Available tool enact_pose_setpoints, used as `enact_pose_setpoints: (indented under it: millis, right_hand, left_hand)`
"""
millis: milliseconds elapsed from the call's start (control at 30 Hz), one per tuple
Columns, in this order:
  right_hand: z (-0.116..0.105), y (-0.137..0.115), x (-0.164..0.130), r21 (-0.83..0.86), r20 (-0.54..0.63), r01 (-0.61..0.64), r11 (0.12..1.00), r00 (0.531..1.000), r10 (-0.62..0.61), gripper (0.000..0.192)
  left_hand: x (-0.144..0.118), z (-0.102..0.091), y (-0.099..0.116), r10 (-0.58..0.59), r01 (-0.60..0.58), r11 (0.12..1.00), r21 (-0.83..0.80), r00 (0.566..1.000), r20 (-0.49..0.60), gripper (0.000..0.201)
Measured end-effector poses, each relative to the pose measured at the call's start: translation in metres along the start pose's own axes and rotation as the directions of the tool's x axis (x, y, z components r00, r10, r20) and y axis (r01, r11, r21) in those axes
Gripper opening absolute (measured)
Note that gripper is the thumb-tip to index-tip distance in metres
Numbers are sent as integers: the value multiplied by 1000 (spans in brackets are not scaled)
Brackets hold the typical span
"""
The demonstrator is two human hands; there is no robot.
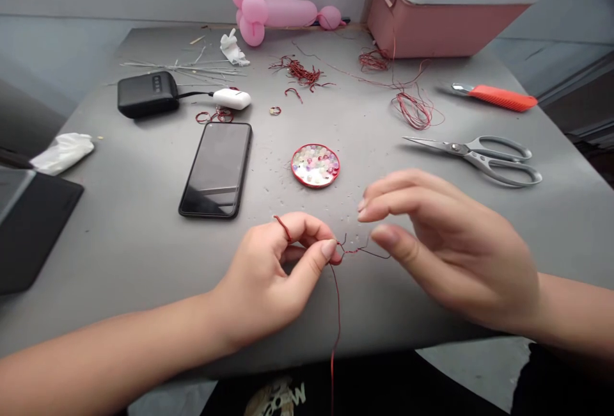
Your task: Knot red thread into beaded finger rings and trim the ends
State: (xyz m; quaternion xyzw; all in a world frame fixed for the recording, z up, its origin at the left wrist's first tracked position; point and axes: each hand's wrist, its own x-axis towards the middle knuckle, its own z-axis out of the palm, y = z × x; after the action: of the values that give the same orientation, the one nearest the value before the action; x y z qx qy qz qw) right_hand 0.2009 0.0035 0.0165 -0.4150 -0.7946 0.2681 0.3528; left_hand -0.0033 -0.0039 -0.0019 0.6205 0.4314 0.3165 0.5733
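My left hand (278,269) pinches a thin red wire (336,313) between thumb and forefinger near the front edge of the grey table (134,224). A loop of the wire also wraps my index finger, and a long strand hangs down past the table edge. A short twisted end sticks out to the right toward my right hand (446,249). That hand hovers just beside it with fingers apart, holding nothing. A round red lid of small pale beads (315,164) lies just beyond both hands.
A black phone (217,169) lies left of the beads. Scissors (484,155) and an orange-handled tool (499,96) sit at right. Loose red wire coils (413,109), a power bank (146,93), a pink balloon (273,9) and a pink bin (446,6) are farther back.
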Motion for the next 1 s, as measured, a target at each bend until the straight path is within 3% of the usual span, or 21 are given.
enact_pose_setpoints:
  millis: [67, 133, 400, 633, 867, 1000]
  right_hand:
    - [2, 0, -2, -159, -21, 195, 968, 979, -201, 14]
    - [5, 2, -3, -236, 4, 281, 930, 958, -288, 20]
    - [6, 7, -1, -181, 95, 334, 925, 942, -322, 17]
    - [1, 13, 1, -348, 193, 537, 768, 843, -502, 16]
    - [3, 16, 5, -157, 208, 427, 891, 896, -393, 26]
    - [6, 15, 3, 8, 193, 253, 967, 949, -250, 23]
  left_hand:
    - [1, 1, -1, -31, 30, 998, -60, 999, -20, 8]
    - [2, 1, -2, -28, 24, 996, -90, 999, -42, 7]
    - [2, 2, -8, -3, 3, 999, -50, 1000, 11, 11]
    - [4, 0, -3, 37, -49, 989, 137, 996, 83, 15]
    - [6, -1, -2, 51, -74, 983, 169, 989, 138, 16]
    - [6, 0, -1, 55, -76, 985, 152, 989, 135, 15]
